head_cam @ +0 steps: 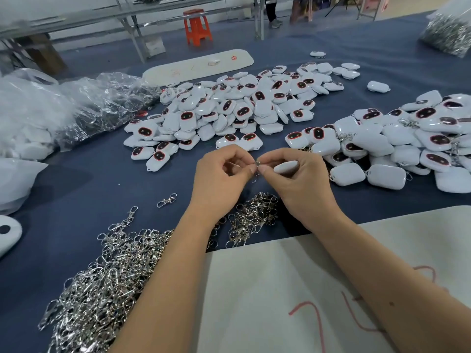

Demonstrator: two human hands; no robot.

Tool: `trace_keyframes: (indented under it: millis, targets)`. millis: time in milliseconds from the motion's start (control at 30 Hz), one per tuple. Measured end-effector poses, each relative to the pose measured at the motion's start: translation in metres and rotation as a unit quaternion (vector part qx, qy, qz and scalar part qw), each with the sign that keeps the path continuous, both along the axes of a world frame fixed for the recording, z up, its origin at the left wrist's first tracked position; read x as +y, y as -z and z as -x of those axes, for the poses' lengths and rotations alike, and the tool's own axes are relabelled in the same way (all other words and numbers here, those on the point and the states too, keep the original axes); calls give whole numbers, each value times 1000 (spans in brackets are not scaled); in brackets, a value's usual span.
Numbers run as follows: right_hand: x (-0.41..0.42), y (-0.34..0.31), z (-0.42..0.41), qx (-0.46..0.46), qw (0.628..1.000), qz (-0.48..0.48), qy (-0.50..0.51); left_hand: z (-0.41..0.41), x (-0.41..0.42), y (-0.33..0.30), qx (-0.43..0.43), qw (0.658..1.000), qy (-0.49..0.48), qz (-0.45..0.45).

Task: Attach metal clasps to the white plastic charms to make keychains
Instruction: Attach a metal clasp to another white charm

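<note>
Board (267,289): nearest me, white sheet with red marks, under my forearms; I judge it a rest for the wrists.
Clasp heap (107,276): metal clasps piled at my left elbow, a smaller cluster (254,215) just below the hands; kept near so I can reach one without looking far.
Stray clasp (167,200): lies alone on the blue cloth (127,184), left of my left wrist.
Left hand (224,171): fingers curled, thumb and forefinger pinching a clasp (257,163) at its ring end; the rest of it is hidden.
Right hand (293,171): fingers curled round one charm (285,166), white back showing, its loop end turned to meet the clasp.
Join: fingertips of both hands touching at the clasp; whether the ring is through the loop, I cannot tell.
Undone charms (229,110): big pile straight ahead, apparently without clasps.
Done pile (397,141): at right, clasps visible among the charms; finished ones seem to go there, on the side of my holding hand.
Bags (76,105): clear plastic, at left, near the undone charms.
Stool (197,26): orange, far off, beyond the table.
</note>
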State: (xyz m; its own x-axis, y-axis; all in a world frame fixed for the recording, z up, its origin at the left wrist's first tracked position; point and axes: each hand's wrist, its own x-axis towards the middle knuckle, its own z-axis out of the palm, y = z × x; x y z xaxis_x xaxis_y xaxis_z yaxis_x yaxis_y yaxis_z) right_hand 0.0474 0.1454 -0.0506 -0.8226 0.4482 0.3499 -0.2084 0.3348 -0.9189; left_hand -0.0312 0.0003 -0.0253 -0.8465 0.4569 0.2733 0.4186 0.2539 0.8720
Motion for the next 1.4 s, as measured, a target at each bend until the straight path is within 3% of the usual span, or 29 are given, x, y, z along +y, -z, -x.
trace_keyframes:
  millis: [267,600,900,1000,1233,1400]
  targets:
    - [0,-1,-1,14,999,31,-2,-1,0,0,16,1000,7,-8]
    - [-5,-6,-4,60,983,-164,63,-3,-2,1,74,997,27,12]
    - [-3,-6,-4,20,1000,-7,17,-3,-2,2,31,997,25,-68]
    - [-4,-7,-6,37,999,7,9,-3,-2,2,33,997,26,-63]
    - [-5,-7,-5,92,974,-198,63,-4,-4,1,66,997,27,-34]
    - [-7,-5,-4,95,960,-254,74,-1,-5,2,89,996,24,-20]
